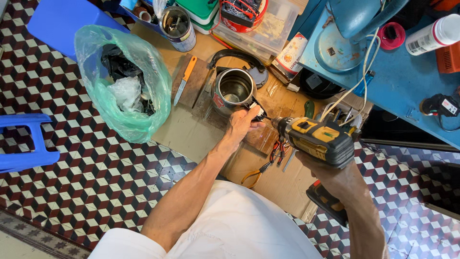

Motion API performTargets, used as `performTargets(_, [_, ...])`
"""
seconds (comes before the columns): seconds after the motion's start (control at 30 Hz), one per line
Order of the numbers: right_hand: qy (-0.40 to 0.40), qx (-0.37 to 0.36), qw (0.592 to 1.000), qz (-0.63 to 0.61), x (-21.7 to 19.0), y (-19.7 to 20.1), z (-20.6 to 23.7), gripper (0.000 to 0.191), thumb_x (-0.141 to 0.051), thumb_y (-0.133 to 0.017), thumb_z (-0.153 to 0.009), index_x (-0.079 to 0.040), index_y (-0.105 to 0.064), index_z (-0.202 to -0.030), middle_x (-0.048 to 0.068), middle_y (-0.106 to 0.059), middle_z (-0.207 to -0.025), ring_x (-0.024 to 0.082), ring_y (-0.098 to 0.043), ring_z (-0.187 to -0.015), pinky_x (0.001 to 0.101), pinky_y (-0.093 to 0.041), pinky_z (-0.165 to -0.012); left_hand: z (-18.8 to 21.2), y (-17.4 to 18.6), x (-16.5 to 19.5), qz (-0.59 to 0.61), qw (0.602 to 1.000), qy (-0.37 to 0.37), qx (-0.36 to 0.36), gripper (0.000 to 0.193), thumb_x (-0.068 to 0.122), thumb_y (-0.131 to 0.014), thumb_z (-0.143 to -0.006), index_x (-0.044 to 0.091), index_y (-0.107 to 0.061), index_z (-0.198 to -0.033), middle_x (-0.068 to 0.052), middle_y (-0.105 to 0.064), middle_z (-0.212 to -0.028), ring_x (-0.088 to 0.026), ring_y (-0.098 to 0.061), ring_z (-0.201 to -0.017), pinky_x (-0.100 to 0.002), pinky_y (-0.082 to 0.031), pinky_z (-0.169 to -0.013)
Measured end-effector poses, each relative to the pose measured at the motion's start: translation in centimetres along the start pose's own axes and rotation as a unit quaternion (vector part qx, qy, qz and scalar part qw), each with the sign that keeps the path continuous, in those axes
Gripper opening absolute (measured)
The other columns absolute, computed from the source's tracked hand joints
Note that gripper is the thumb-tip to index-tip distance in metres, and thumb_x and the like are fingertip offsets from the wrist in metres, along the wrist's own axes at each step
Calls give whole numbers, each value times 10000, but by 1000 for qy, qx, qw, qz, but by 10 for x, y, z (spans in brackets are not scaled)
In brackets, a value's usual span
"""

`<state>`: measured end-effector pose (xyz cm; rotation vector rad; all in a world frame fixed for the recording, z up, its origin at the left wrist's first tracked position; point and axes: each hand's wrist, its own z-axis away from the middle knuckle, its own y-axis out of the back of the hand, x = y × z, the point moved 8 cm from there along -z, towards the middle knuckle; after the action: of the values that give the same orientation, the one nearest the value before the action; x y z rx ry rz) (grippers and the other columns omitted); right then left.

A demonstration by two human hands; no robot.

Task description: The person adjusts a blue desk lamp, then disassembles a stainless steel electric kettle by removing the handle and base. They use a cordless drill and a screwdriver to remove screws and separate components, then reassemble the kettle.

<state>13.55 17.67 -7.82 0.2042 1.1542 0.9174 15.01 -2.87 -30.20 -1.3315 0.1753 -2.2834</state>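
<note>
Left hand (242,123), centre of frame, fingers (253,115) curled shut round the black handle (257,111) on the kettle's right side. Kettle (233,91) is steel, open-topped, upright on a wood board (197,85) just above centre. Right hand (335,175), lower right, mostly hidden under a yellow-and-black drill (314,136); fingers wrap closed on its grip. Drill lies roughly level, nose pointing left, tip touching or v. near the handle by the left fingers; can't tell exactly which.

Around: orange-handled knife (183,80) on the board, left of kettle. Green plastic bag (122,81) w/ black and clear scraps, upper left, on cardboard (191,136) spread over the patterned tile floor (86,177). Pliers (261,170) w/ orange grips lie below the drill nose. Metal can (177,26) w/ bits inside, top centre. Blue tabletop (407,81), upper right, carries a blue lamp base (335,48) and a white cable (357,81). Blue stool (26,144) at left edge.
</note>
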Motion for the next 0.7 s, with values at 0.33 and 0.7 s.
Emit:
performTargets(0.33, [26,32,994,-97,4,-5,10,235,-192,-785,-834,-12,-719,-970,45,-593,-554,128,-521,-426,292,-408,-374,8,-1,9,-20,1000,-13,4,549,524,-625,-943,-12,-690,-1041,-91,-739,-976,-173,-769,-852,-328,-602,-823])
performTargets(0.7, [-12,42,995,-91,25,-7,13,264,-202,-793,-822,-10,-741,-995,50,-652,-591,116,-588,-464,284,-491,-401,99,-23,118,-470,784,-385,127,208,226,-750,-940,120,-704,-1114,-30,-718,-1024,-231,-697,-976,-366,-558,-872])
